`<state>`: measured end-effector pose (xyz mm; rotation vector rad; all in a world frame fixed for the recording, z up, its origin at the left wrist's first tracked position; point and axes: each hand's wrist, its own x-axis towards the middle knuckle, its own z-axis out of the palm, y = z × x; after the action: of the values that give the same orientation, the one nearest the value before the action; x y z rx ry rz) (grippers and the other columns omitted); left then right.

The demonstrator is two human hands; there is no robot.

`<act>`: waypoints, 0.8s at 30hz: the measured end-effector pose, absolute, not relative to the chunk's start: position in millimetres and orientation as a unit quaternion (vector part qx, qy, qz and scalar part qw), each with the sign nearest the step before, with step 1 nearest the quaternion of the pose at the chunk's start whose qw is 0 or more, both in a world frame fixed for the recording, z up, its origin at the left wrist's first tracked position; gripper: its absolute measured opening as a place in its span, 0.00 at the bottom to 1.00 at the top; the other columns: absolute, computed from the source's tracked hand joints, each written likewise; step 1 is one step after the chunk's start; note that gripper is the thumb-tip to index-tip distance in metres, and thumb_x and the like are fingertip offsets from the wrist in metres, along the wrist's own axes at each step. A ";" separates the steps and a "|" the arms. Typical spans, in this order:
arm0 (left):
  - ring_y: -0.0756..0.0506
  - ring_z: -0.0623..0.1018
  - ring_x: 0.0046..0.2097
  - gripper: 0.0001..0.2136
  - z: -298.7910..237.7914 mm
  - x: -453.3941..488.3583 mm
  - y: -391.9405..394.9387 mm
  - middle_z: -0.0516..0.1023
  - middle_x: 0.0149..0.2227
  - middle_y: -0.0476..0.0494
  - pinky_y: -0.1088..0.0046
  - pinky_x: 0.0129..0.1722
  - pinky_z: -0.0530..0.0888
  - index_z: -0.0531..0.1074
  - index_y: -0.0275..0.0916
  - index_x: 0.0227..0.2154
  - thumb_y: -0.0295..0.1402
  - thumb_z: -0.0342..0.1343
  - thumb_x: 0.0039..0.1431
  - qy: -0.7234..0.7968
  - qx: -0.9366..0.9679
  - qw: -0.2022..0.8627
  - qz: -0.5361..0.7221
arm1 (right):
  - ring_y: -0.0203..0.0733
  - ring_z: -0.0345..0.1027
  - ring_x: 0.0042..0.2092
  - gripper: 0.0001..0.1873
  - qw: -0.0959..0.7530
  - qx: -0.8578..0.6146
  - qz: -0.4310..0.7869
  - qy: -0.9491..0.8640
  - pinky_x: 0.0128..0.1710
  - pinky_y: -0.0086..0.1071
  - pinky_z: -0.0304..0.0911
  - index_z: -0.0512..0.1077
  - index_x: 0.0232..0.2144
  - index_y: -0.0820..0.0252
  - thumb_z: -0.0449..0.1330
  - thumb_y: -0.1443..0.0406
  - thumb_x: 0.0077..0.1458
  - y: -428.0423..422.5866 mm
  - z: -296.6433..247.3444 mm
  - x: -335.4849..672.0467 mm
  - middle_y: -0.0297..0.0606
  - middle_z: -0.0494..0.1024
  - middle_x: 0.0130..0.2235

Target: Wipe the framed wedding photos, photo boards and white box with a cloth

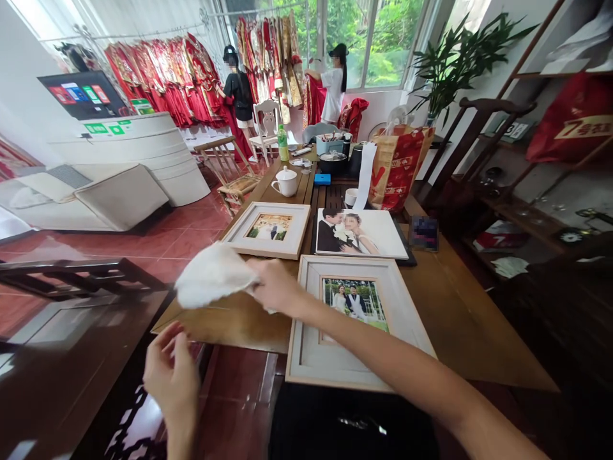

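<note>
Above the brown wooden desk (230, 327), the right hand (278, 287) clamps its fingers on a loose white cloth (213, 278) near a pale rectangular wooden picture frame (354, 297), the left hand (171, 367) curls seemingly empty fingers slightly apart, and readying the cloth seems in hand, calling next for a flatter fold.

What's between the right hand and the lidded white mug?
In the head view, the smaller framed wedding photo lies between the right hand and the mug.
</note>
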<state>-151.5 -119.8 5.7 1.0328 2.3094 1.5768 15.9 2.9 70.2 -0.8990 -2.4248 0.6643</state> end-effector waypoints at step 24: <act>0.37 0.62 0.63 0.35 -30.5 -30.3 -23.4 0.62 0.62 0.34 0.59 0.63 0.58 0.60 0.33 0.59 0.30 0.61 0.45 0.475 0.524 0.489 0.510 | 0.50 0.60 0.60 0.23 0.412 -0.521 0.014 -0.747 0.59 0.46 0.57 0.66 0.51 0.61 0.53 0.70 0.52 -93.9 9.8 259.5 0.47 0.69 0.57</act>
<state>-30.3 -23.4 -30.5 1.2744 1.1543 1.2404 259.5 -93.9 9.8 -1.3118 -1.8792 0.0355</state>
